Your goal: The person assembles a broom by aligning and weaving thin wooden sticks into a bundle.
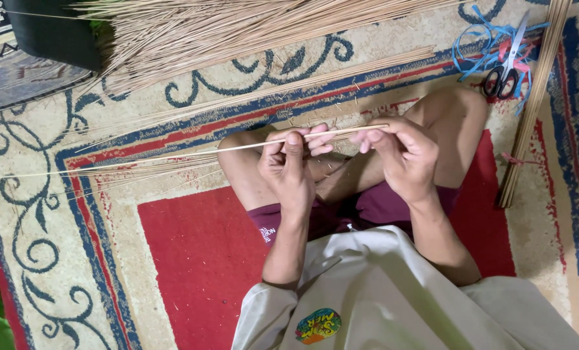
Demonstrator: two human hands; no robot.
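Mid frame, the left hand (289, 165) and right hand (399, 152) both pinch one thin stick (238, 148), keeping it level over the legs. More sticks (205, 29) lie upper left; scissors (506, 61) upper right.

The left hand (288, 170) and right hand (403, 155) sit side by side above the crossed legs (341, 175), both on one thin stick (238, 148) that runs out to the left over the carpet (108, 214). A loose pile of sticks (225, 29) lies beyond the hands. Scissors (508, 61) rest on plastic strips (480, 42) at the far right, beside a tied stick bundle (532, 104) (lying lengthwise along the carpet's right edge).
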